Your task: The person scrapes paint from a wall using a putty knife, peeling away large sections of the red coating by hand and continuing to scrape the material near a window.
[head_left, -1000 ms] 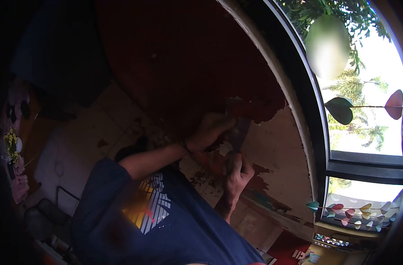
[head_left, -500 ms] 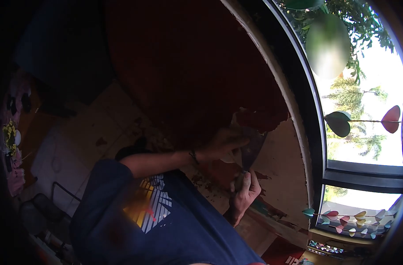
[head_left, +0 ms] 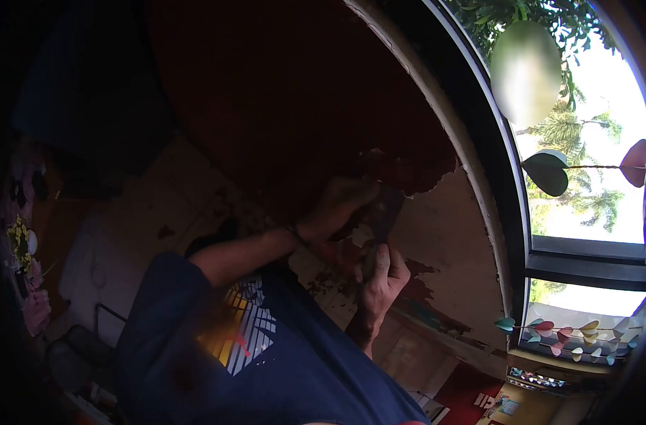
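In my right hand (head_left: 385,280), closed round its handle, is a putty knife. Its wide dark blade (head_left: 388,212) points up against the wall, near the ragged edge of the dark red paint (head_left: 415,177). My left hand (head_left: 340,202) lies in shadow beside the blade, its fingers drawn together at the blade's left edge. Whether they grip the blade or a bit of loose paint is too dark to tell. A pale flake (head_left: 363,234) shows between the two hands. Bare, light-coloured wall (head_left: 443,234) lies right of the blade.
A black-framed window (head_left: 507,184) curves along the right, with heart-shaped paper garlands (head_left: 578,329) across it. Dark paint scraps (head_left: 224,205) litter the pale floor (head_left: 142,212). To the left stand a chair (head_left: 82,354) and a table (head_left: 61,227) with a pink cloth.
Both hands and the putty knife have shifted left and slightly upward in view. The blade now stands more edge-on, and the camera view has moved a little.
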Demonstrator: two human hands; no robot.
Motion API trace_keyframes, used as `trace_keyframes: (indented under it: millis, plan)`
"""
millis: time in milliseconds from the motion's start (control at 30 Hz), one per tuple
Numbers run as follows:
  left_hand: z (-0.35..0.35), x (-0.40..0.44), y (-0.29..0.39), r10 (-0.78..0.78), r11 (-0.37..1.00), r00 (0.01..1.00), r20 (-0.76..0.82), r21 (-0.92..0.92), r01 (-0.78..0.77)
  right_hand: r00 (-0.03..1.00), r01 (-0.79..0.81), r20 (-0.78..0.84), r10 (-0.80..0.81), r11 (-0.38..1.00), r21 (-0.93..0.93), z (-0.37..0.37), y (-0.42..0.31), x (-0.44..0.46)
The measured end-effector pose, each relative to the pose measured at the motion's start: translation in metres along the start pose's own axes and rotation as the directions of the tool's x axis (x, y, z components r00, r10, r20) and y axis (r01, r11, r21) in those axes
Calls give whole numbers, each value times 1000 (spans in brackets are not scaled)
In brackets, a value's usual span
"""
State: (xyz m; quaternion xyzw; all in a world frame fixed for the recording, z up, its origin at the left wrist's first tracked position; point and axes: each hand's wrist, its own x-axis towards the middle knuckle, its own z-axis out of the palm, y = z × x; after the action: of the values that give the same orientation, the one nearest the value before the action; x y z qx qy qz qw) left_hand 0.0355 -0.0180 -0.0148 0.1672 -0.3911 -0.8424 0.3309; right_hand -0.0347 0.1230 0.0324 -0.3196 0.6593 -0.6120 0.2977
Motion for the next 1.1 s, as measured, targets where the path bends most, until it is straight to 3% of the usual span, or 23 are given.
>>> trace_keyframes:
  millis: [233, 333, 433, 533, 600, 700, 833, 933, 1000, 1100]
  plan:
    - [11, -6, -5, 57, 996, 998, -26, 64, -55, 998, -29, -49, 31, 999, 34, -3, -2, -9]
    - [8, -6, -1, -1, 999, 998, -62, 50, 4, 999, -20, -41, 20, 1000, 11, 7, 1, 0]
    - [6, -5, 2, 58, 997, 990, -127, -33, -63, 1000, -11, -27, 11, 1000, -13, 17, -1, -2]
    - [7, -7, -4, 111, 992, 983, -146, 77, -101, 1000, -7, -23, 8, 999, 39, 11, 3, -7]
    - [17, -11, -1, 33, 999, 998, -53, 39, -31, 1000, 2, -30, 0, 998, 68, 0, 4, -12]
    - [24, -7, -7, 104, 991, 992, 66, 81, -109, 998, 25, -62, -21, 997, 67, -11, 2, -17]
    - [35, -3, 4, 83, 985, 992, 98, 143, -96, 994, 49, -100, -37, 991, 121, -20, -9, -17]
    - [40, -4, 7, 130, 985, 990, 46, 105, -134, 998, 2, -69, 7, 992, 124, -16, -20, -12]
    - [38, -4, 8, 188, 982, 982, -32, -13, -188, 999, 29, -35, -25, 994, 108, -3, -30, -8]
    - [39, -4, 9, 208, 978, 975, -74, 26, -207, 1000, 14, -5, -13, 987, 163, 0, -31, -7]
